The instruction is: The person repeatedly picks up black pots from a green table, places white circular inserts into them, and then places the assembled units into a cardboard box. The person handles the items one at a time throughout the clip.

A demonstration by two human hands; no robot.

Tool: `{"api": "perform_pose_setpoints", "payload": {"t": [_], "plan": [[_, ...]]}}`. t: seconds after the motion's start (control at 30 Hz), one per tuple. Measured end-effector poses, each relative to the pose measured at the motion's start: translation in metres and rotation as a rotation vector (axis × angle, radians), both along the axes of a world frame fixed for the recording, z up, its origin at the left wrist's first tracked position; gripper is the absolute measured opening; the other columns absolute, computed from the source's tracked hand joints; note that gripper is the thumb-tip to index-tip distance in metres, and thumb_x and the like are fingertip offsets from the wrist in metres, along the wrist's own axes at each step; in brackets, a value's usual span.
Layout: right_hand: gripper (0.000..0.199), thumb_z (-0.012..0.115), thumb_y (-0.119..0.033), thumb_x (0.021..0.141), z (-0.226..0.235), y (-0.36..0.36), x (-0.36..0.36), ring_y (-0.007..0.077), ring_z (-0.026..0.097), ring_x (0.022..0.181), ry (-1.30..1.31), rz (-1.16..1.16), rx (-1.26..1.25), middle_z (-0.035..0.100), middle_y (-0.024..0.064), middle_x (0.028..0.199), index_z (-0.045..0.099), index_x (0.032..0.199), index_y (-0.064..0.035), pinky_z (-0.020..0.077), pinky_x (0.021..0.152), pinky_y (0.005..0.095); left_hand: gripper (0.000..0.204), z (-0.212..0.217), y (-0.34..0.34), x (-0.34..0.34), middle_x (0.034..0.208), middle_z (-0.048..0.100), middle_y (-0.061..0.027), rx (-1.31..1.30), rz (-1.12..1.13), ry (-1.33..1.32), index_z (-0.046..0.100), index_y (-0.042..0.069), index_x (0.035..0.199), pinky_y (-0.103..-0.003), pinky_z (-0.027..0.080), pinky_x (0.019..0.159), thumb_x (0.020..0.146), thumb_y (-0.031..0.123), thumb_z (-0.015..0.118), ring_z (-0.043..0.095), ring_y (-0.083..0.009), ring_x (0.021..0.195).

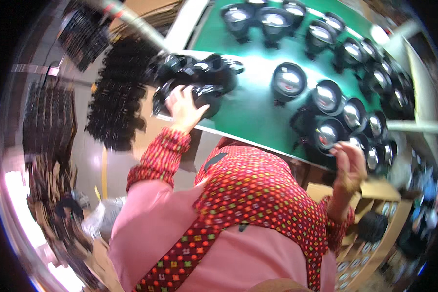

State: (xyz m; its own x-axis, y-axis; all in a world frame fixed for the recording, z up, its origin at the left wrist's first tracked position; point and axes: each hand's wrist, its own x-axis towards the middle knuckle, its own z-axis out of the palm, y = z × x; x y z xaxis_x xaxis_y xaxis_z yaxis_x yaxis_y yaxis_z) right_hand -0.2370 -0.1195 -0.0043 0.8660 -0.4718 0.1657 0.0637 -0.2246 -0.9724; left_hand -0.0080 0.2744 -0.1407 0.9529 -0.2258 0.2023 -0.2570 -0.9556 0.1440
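Green table [248, 112] with white edging, cardboard box [382, 191] by its near right corner. Left hand [184, 109], fingers spread wide, lies over a glossy black shell [212, 101] in the cluster at the near left corner (blurred; can't tell if gripped, or its long axis). Right hand [350, 165], fingers curled and narrow, is beside a round black lamp [327, 134] at the near edge, toward the right; contact unclear. That lamp's shiny silvery dish faces up, mount side toward the left edge.
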Motion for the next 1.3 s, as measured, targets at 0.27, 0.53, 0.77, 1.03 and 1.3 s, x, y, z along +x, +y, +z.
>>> {"api": "perform_pose_setpoints", "payload": {"t": [0.27, 0.53, 0.77, 1.03, 1.3], "plan": [[0.019, 0.077, -0.015, 0.093, 0.013, 0.000, -0.022, 0.0222, 0.073, 0.090, 0.116, 0.047, -0.102, 0.073, 0.0133, 0.097, 0.073, 0.102, 0.0009, 0.0577, 0.082, 0.0341, 0.059, -0.030, 0.054, 0.035, 0.135, 0.064, -0.0275, -0.125, 0.000, 0.260, 0.055, -0.005, 0.141, -0.045, 0.046, 0.111, 0.092, 0.026, 0.066, 0.062, -0.0415, 0.127], [0.016, 0.078, -0.018, 0.090, -0.021, -0.054, -0.231, 0.0341, 0.070, 0.082, 0.477, -0.968, -0.564, 0.070, 0.0166, 0.085, 0.071, 0.088, -0.0033, 0.0548, 0.073, 0.0432, 0.049, -0.005, 0.033, 0.111, 0.106, 0.072, -0.0325, 0.474, -0.275, 0.321, 0.070, -0.010, 0.110, -0.053, 0.055, 0.095, 0.089, 0.034, 0.070, 0.071, -0.0467, 0.104], [0.029, 0.077, -0.024, 0.089, -0.012, -0.015, -0.429, 0.0387, 0.072, 0.106, 1.452, -1.279, -0.433, 0.075, 0.0221, 0.107, 0.075, 0.108, -0.0021, 0.0561, 0.091, 0.0490, 0.040, 0.056, -0.085, 0.094, 0.116, 0.074, -0.0224, 0.027, -0.568, 0.360, 0.064, -0.004, 0.132, -0.041, 0.055, 0.097, 0.100, 0.019, 0.069, 0.073, -0.0326, 0.106], [0.034, 0.073, -0.039, 0.093, -0.010, -0.011, -0.463, 0.0427, 0.066, 0.094, 1.476, -1.069, -0.453, 0.070, 0.0221, 0.097, 0.078, 0.097, -0.0052, 0.0512, 0.083, 0.0523, 0.042, 0.115, -0.289, -0.033, 0.121, 0.072, -0.0220, -0.089, -1.273, 0.588, 0.065, -0.003, 0.131, -0.040, 0.054, 0.098, 0.092, 0.006, 0.075, 0.071, -0.0324, 0.112], [0.030, 0.078, -0.027, 0.090, 0.163, 0.025, -0.344, 0.0440, 0.063, 0.093, 0.994, -0.899, -0.882, 0.060, 0.0225, 0.102, 0.071, 0.103, -0.0016, 0.0515, 0.080, 0.0499, 0.093, 0.182, -0.374, -0.177, 0.153, 0.053, -0.0200, -0.404, -2.028, 0.828, 0.047, 0.004, 0.153, -0.042, 0.048, 0.113, 0.072, 0.010, 0.092, 0.056, -0.0374, 0.139]]}}
